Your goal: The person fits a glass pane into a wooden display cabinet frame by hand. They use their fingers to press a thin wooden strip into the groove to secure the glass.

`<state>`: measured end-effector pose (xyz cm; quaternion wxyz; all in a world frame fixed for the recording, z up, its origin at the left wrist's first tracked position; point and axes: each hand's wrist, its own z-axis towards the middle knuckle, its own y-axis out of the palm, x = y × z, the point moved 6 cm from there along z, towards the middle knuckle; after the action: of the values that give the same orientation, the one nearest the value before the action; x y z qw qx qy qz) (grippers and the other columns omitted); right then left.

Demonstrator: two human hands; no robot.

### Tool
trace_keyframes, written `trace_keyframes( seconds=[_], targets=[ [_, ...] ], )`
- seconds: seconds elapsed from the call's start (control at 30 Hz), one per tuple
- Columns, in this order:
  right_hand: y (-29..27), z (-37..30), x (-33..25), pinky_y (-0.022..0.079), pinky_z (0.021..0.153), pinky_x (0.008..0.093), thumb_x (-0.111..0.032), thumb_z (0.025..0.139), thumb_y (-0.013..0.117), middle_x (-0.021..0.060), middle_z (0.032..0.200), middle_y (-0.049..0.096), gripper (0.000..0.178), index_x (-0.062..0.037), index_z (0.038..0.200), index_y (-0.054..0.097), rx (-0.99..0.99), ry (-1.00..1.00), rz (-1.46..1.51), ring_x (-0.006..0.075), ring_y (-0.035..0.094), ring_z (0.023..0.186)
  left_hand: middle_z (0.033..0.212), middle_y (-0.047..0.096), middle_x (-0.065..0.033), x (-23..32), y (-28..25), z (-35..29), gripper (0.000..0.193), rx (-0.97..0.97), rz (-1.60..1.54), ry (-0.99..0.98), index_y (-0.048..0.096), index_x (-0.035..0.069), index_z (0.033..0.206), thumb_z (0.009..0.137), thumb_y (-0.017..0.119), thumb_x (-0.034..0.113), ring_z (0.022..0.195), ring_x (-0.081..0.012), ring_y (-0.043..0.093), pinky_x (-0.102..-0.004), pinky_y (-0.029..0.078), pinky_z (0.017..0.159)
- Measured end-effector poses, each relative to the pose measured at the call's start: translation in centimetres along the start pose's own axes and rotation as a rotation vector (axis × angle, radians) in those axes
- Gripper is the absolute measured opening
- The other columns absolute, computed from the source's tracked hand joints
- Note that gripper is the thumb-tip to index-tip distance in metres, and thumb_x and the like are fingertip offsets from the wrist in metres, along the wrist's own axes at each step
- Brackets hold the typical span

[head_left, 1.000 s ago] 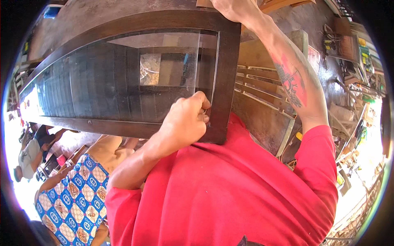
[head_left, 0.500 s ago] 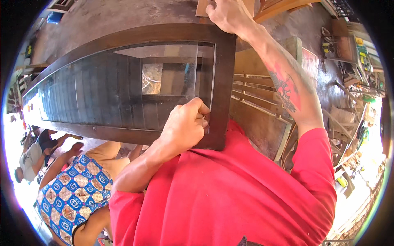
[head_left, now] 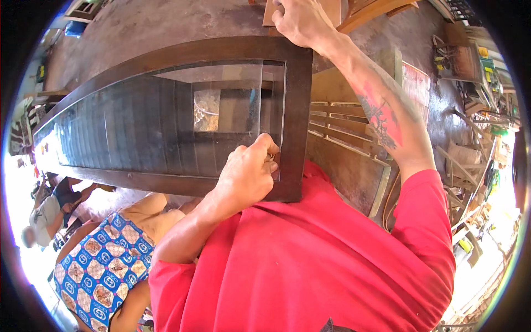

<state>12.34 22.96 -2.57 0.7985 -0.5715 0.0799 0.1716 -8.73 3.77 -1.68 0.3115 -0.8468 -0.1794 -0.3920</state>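
Note:
A long dark-brown wooden cabinet (head_left: 296, 119) lies across in front of me, with a glass pane (head_left: 138, 122) set in its frame. Through the glass, a dark interior and a lighter opening show. My left hand (head_left: 246, 174) rests at the near right corner of the glass, beside the frame's inner edge, with thumb and forefinger pinched together. Whatever they hold is too small to make out. My right hand (head_left: 301, 25) is closed at the cabinet's far right corner, partly cut off by the picture's top edge; what its fingers grip is hidden.
Slatted wooden panels (head_left: 345, 149) stand right of the cabinet. Beyond its far side are a brown board (head_left: 326, 11) and a curved wooden piece (head_left: 370, 14). A person in a blue patterned garment (head_left: 105, 265) is close at my left, others farther back. Timber clutter (head_left: 464, 160) lines the right.
The cabinet sits slightly lower and further left in the picture. Both hands keep nearly the same place on it. The person in blue has leaned a little.

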Motion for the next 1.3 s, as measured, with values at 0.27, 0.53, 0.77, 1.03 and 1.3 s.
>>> trace_keyframes(
  seconds=[0.27, 0.53, 0.77, 1.03, 1.3],
  targets=[
    [-0.5, 0.0, -0.2, 0.033, 0.118, 0.0624, -0.018, 0.092, 0.055, 0.0382, 0.157, 0.029, 0.037, 0.0068, 0.117, 0.065, -0.055, 0.036, 0.038, 0.0589, 0.025, 0.145, 0.094, 0.074, -0.0246, 0.4, -0.1, 0.3, 0.021, -0.089, 0.075, -0.052, 0.059, -0.004, 0.110, 0.089, 0.063, 0.000, 0.094, -0.0391, 0.074, -0.0426, 0.056, 0.080],
    [-0.6, 0.1, -0.3, 0.034, 0.117, 0.0629, -0.017, 0.093, 0.054, 0.0380, 0.158, 0.028, 0.035, 0.0071, 0.115, 0.064, -0.053, 0.031, 0.010, 0.0590, 0.024, 0.146, 0.091, 0.075, -0.0237, -0.5, 0.5, -0.4, 0.021, -0.081, -0.010, -0.061, 0.060, -0.005, 0.110, 0.089, 0.063, -0.002, 0.092, -0.0367, 0.075, -0.0403, 0.057, 0.079],
    [-0.2, 0.5, 0.1, 0.033, 0.118, 0.0608, -0.017, 0.093, 0.056, 0.0424, 0.152, 0.033, 0.031, 0.0056, 0.111, 0.066, 0.012, -0.055, -0.031, 0.0607, 0.029, 0.143, 0.089, 0.075, -0.0228, -0.7, 0.1, -0.1, 0.020, -0.082, -0.079, -0.046, 0.061, -0.005, 0.107, 0.088, 0.062, -0.004, 0.090, -0.0322, 0.076, -0.0388, 0.057, 0.075],
    [0.3, 0.6, -0.6, 0.033, 0.119, 0.0601, -0.016, 0.092, 0.058, 0.0429, 0.152, 0.033, 0.026, 0.0014, 0.107, 0.070, -0.013, -0.021, 0.041, 0.0608, 0.031, 0.142, 0.088, 0.075, -0.0221, -1.2, -0.6, 0.2, 0.018, -0.074, -0.058, -0.059, 0.063, -0.006, 0.106, 0.088, 0.060, -0.005, 0.087, -0.0300, 0.076, -0.0380, 0.057, 0.076],
    [1.5, 0.7, -1.2, 0.033, 0.119, 0.0592, -0.016, 0.092, 0.058, 0.0428, 0.151, 0.036, 0.027, 0.0020, 0.108, 0.069, 0.005, -0.041, 0.061, 0.0602, 0.031, 0.142, 0.091, 0.075, -0.0227, -2.4, -0.8, -0.2, 0.019, 0.020, -0.105, -0.035, 0.065, -0.008, 0.107, 0.088, 0.061, -0.006, 0.085, -0.0280, 0.076, -0.0359, 0.057, 0.075]
  ],
)
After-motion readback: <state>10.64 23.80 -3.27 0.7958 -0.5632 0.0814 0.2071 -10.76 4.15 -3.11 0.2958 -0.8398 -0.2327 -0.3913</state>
